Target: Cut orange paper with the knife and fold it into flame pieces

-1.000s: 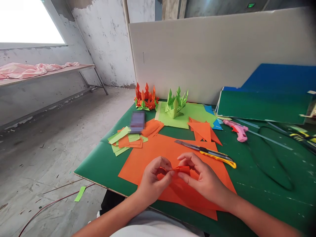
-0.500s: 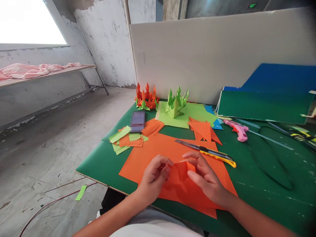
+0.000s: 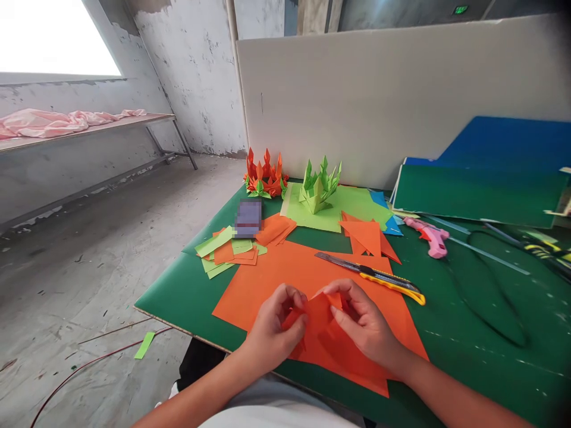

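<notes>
My left hand and my right hand both pinch a small folded orange paper piece, held just above a large orange sheet on the green table. The left fingers curl on the piece's left edge, the right fingers on its right edge. A yellow utility knife lies just beyond my right hand on the sheet's far edge.
Orange and green paper scraps lie left of the sheet. A folded orange flower and a green one stand at the back by a white board. Orange triangles, a pink glue gun and green and blue boards lie to the right.
The folded piece, flat and narrow a second ago, now stands opened into a wider upright shape. Both hands have shifted slightly toward each other around it.
</notes>
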The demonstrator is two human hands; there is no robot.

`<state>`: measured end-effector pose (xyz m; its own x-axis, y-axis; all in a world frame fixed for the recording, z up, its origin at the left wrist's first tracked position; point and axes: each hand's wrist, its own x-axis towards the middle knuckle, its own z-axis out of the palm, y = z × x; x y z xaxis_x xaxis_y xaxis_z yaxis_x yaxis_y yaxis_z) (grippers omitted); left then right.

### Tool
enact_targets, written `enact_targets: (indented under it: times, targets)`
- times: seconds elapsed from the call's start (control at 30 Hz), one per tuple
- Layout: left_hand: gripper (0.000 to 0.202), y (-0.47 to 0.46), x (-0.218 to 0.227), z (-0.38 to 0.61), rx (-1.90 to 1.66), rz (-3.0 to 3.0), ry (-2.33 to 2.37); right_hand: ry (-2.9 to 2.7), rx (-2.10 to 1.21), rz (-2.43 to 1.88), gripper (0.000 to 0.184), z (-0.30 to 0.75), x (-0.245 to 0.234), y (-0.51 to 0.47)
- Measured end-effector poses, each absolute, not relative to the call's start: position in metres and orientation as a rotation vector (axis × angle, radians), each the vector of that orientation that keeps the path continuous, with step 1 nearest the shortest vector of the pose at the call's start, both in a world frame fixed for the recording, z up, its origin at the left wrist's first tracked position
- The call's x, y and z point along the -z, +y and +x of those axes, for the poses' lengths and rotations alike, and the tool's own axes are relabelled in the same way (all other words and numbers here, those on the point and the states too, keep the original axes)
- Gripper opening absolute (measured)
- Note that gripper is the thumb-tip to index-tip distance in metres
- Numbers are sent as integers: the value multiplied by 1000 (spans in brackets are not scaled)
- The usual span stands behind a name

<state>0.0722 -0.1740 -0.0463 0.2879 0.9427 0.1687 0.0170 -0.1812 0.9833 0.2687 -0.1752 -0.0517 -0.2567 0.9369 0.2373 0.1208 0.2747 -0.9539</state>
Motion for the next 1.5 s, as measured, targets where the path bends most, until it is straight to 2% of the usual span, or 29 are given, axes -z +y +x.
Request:
enact_targets:
  times: [0.07,0.2,0.37,0.93,1.13,1.3,1.5]
  targets:
    - [2,-172,47,71,-1164,1473,966,-1623,-1048,-1026,19,269,52,-175]
    - [24,-168,40,68,-1166,1540,1008,-1695,-941,-1034,22,270,52,-174]
    - [11,-169,42,73,-1139,1637,1033,-1733,-840,-1006,26,272,48,-173]
    - [25,-170,55,74,-1246,1695,1154,-1965,-630,-947,29,273,47,-177]
    - [27,-169,52,76,-1349,1551,1142,-2002,-554,-996,36,275,53,-175]
    - [29,-168,51,75,-1287,1500,1086,-1989,-592,-982,41,275,52,-175]
    - [30,-171,52,77,-1250,1569,1135,-1877,-736,-1006,21,270,44,-177]
